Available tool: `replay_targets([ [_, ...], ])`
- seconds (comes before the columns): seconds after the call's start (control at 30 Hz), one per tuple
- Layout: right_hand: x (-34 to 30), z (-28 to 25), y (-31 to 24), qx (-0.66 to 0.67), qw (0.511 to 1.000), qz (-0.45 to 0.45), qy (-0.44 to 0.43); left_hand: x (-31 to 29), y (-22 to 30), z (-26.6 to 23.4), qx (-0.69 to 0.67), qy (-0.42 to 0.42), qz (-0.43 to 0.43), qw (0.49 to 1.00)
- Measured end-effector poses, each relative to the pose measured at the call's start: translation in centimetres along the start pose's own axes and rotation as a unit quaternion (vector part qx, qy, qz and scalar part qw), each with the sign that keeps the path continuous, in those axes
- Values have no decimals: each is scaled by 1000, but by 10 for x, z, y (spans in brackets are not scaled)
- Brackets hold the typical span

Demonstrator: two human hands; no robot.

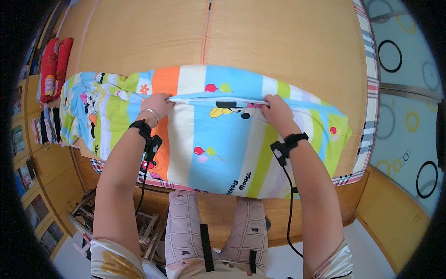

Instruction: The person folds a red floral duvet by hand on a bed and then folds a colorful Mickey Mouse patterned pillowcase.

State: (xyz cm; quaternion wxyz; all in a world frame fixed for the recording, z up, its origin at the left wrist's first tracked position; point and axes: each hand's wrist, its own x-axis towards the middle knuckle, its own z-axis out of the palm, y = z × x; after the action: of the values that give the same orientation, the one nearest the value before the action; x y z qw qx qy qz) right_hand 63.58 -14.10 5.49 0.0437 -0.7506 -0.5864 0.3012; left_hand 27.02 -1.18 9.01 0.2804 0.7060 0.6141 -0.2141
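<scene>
A duvet cover in blue, green, white and orange stripes lies across the near side of the bed, with balloons and cartoon figures printed on it. Its left part is rumpled, and its near edge hangs over the bed's front. My left hand is closed on a straight fold near the cover's upper part. To the right, my right hand pinches the same fold. Between them the fabric edge runs taut, nearly level. A dark narrow patch shows just under it. The fingertips are partly hidden by the cloth.
The bed's tan mat extends beyond the cover, with a plaid border on the right. Red bundles and folded clothes sit at the left by wooden cabinets. A wooden stool stands by my legs. Patterned sliding doors line the right.
</scene>
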Motion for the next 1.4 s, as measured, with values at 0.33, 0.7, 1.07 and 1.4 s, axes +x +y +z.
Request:
replay_targets([
  [0.33,46,-64,-10,-32,976,62,208,38,13,-33,-303,240,165,907],
  [0.7,-105,104,-144,12,983,-182,-32,-100,-109,119,-214,266,-113,933],
  [1.07,-165,210,-260,-166,948,-200,-181,-179,-228,202,-838,128,-322,421],
  [1.4,-87,99,-263,53,993,-88,53,-135,-195,79,-874,118,-109,459],
])
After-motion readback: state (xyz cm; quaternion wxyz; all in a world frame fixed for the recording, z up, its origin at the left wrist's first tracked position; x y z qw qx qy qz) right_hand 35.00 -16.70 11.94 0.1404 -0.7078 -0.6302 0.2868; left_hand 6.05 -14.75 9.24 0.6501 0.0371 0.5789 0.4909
